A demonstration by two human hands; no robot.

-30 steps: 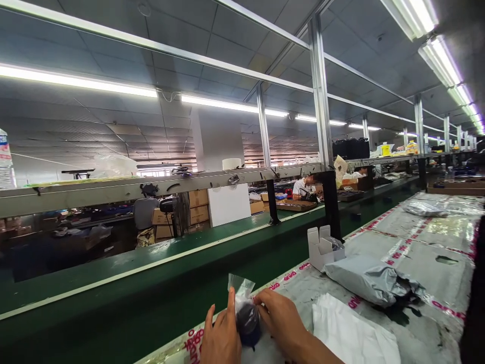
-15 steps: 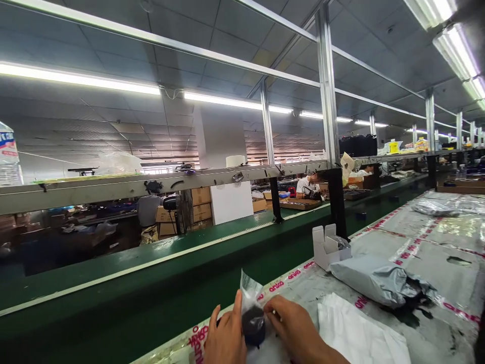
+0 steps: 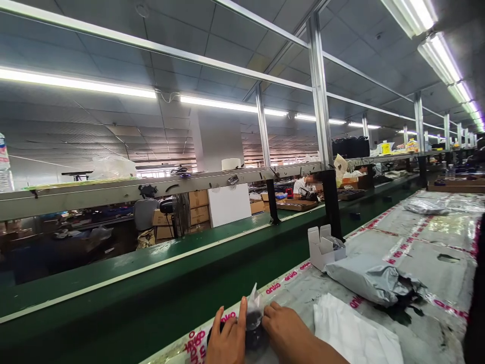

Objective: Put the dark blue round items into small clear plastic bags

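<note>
Between my hands is a small clear plastic bag [image 3: 253, 323] with a dark, rounded object inside, its open-looking top flap pointing up. My left hand [image 3: 227, 336] holds the bag from the left, index finger stretched up along its side. On the right edge, my right hand [image 3: 284, 328] has its fingers curled and pressed against the plastic; the fingertips are partly hidden. Another dark item [image 3: 215, 328] shows partly behind my left fingers. A stack of white sheets or pouches [image 3: 354, 328] lies right of my right hand.
A grey poly bag [image 3: 369, 275] with dark contents lies beyond the sheets, beside an open white box [image 3: 324, 250]. The taped table [image 3: 413, 253] borders a green conveyor belt [image 3: 151, 298]. A shelf rail [image 3: 197, 179] on posts runs above it. A person [image 3: 302, 188] sits far off.
My right hand has moved in closer against the bag, and the bag's top flap is lower and folded more than before. The view has shifted slightly.
</note>
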